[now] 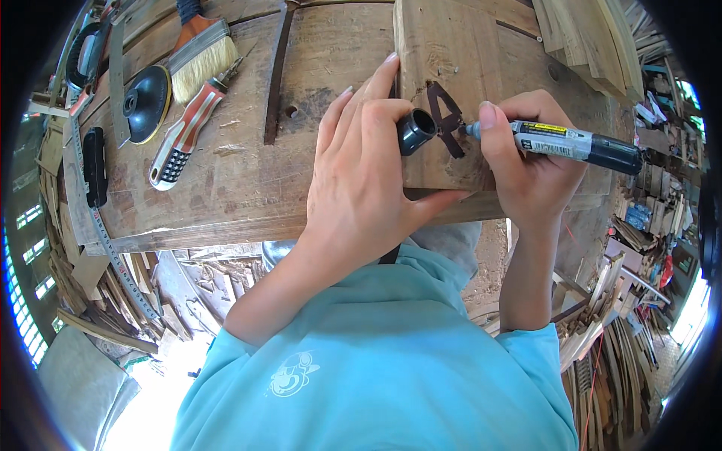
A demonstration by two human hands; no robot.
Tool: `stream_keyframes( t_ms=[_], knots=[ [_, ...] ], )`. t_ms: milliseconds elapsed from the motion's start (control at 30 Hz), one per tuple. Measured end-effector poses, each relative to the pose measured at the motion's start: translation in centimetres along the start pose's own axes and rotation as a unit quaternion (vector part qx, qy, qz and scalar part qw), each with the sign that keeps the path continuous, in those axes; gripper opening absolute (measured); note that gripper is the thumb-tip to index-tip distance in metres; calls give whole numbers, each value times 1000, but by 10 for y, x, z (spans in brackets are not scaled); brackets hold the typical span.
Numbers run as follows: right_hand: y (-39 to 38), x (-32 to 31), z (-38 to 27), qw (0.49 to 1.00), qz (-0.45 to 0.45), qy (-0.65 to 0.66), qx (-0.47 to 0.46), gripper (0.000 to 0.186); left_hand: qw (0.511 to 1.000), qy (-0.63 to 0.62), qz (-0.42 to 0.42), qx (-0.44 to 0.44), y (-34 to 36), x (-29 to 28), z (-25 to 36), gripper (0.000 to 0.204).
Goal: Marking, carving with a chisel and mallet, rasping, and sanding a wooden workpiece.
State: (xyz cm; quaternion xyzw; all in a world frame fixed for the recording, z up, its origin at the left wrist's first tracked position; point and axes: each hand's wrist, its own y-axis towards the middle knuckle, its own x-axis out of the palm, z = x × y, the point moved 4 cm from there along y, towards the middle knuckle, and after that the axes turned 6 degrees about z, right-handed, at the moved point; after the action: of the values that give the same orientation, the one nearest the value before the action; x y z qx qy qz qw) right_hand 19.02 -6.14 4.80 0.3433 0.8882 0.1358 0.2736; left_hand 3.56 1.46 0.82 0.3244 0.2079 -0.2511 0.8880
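Observation:
My right hand [530,161] grips a marker [555,141] with a grey barrel and a black rear end. Its tip touches a wooden board [451,45] beside thick dark strokes [447,120] drawn on the wood. My left hand [361,154] rests along the board's left side, with its thumb stretched over the near edge. A black marker cap [417,131] is held at its bent index finger, the hollow end facing the board. How the other fingers bear on the cap is partly hidden.
On the worn wooden bench [218,203] lie a flag-patterned handle tool [188,135], a bristle brush [201,64], a round black pad [146,104], a black-handled knife-like item [95,167] and a dark metal bar [279,75]. Planks [583,41] lie far right. A tape measure blade [113,255] hangs off the left edge.

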Motion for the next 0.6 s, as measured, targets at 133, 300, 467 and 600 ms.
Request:
stream_keyframes(
  t_ms=[133,300,467,600],
  knots=[
    [-2,-1,1,1000,-6,0,0,12,1000,8,0,3,0,0,1,91],
    [-4,-3,0,1000,-17,9,-2,12,1000,6,-2,0,1,0,1,89],
    [-7,-4,-1,999,-23,22,1,12,1000,9,-3,1,1,-1,1,87],
    [-8,-5,-1,999,-38,25,14,13,1000,8,-1,-1,1,-1,2,87]
  ],
)
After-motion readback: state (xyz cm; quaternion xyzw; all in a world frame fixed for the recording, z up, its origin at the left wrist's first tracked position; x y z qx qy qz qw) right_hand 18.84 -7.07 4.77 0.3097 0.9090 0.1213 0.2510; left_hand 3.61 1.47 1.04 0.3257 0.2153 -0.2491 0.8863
